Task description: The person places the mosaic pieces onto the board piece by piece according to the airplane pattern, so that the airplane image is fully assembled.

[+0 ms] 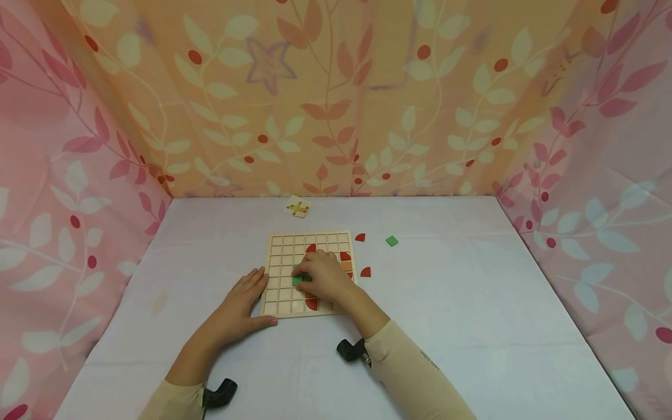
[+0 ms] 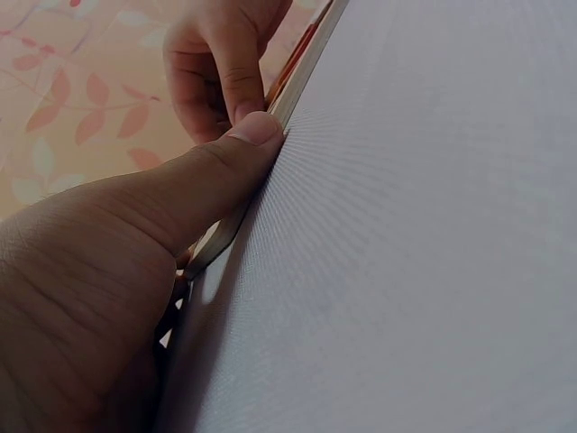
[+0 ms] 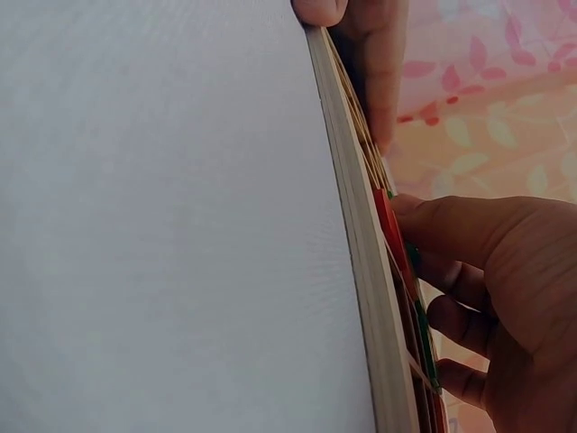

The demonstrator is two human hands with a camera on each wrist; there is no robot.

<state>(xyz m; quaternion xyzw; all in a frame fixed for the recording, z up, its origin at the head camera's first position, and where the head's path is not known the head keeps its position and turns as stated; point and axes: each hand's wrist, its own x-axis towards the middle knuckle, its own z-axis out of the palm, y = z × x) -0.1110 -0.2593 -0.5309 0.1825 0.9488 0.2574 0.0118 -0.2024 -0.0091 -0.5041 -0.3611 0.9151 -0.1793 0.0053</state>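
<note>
A wooden grid board (image 1: 280, 296) lies on the white table with several coloured tiles in its cells. My left hand (image 1: 236, 306) lies at the board's left side, fingers straight along that edge and thumb at the front corner. Over the board's middle, my right hand (image 1: 326, 277) bends its thumb and fingers around a green tile (image 1: 297, 280), partly covering it. Red quarter-round tiles (image 1: 312, 304) and an orange tile (image 1: 346, 266) sit in other cells. The right wrist view shows the right thumb and fingertips close against the red and green tiles.
Two loose red quarter-round tiles (image 1: 360, 237) and a green square tile (image 1: 392, 241) lie right of the board. Behind it is a small patterned card (image 1: 297, 206). Floral cloth walls (image 1: 336, 116) enclose the table (image 1: 446, 326) at the back and sides.
</note>
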